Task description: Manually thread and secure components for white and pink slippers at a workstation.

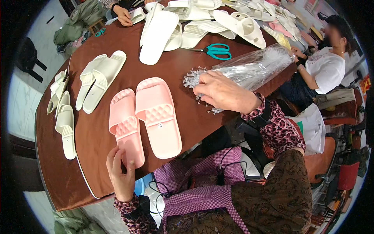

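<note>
Two pink slippers lie side by side on the table. At the heel of the left pink slipper point(133, 152), the fingers and thumb of my left hand point(121, 177) close on its edge. The right pink slipper point(159, 121) lies beside it, with a small round size sticker on its insole. My right hand point(224, 91) is bent over the bundle of clear plastic loop ties point(194, 78), fingers pinched among their small white ends. What exactly lies between those fingertips is hidden. The long strands run inside a clear plastic bag point(257, 68).
Teal-handled scissors point(218, 51) lie beyond the bag. White slippers point(159, 37) are heaped at the back; more cream slippers point(99, 84) lie to the left on the brown-covered table point(89, 144). A co-worker's hand point(124, 16) touches a slipper at the far side. Another person point(327, 64) sits at right.
</note>
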Demonstrator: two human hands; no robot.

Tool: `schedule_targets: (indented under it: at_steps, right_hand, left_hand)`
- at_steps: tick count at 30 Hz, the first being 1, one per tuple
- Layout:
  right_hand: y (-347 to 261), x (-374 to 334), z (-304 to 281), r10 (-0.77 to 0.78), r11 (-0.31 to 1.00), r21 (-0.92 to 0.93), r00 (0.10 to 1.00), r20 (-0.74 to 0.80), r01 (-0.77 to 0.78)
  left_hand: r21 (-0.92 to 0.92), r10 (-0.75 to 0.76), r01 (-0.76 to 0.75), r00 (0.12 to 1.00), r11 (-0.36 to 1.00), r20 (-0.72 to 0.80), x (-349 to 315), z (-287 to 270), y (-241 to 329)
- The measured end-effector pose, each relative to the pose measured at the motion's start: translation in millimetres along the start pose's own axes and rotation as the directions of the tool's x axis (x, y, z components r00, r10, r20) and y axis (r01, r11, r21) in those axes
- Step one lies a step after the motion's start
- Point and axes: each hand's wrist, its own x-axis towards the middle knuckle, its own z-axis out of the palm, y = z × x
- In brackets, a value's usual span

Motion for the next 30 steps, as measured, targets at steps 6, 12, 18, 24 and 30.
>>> schedule_targets:
  at_steps: [6, 12, 18, 24, 30]
  right_hand:
    - [-0.3, 0.8, 4.8, -0.011, 1.000, 0.020, 0.999, -0.031, 0.012]
    - [-3.2, 2.4, 5.2, -0.019, 0.999, 0.030, 0.997, -0.077, 0.021]
    - [-19.4, 9.9, 1.3, -0.041, 0.993, 0.098, 0.980, -0.196, 0.061]
    - [-69.8, 23.7, 2.5, -0.168, 0.964, 0.116, 0.887, -0.430, 0.238]
    - [-150.6, 39.8, 1.3, -0.401, 0.817, 0.210, 0.789, -0.465, 0.538]
  left_hand:
    - [0.023, 0.007, -0.007, 1.000, 1.000, 0.002, -3.7, 1.4, -0.2]
    - [0.012, 0.007, -0.006, 1.000, 1.000, -0.019, -2.7, 1.6, 3.3]
    - [-0.041, 0.017, -0.019, 0.998, 0.999, -0.057, -1.6, -1.2, 0.4]
    - [-0.302, -0.078, 0.022, 0.982, 0.953, -0.174, 0.7, -5.4, 26.1]
    - [-0.565, 0.140, -0.189, 0.982, 0.803, -0.129, 2.1, 20.6, 44.8]
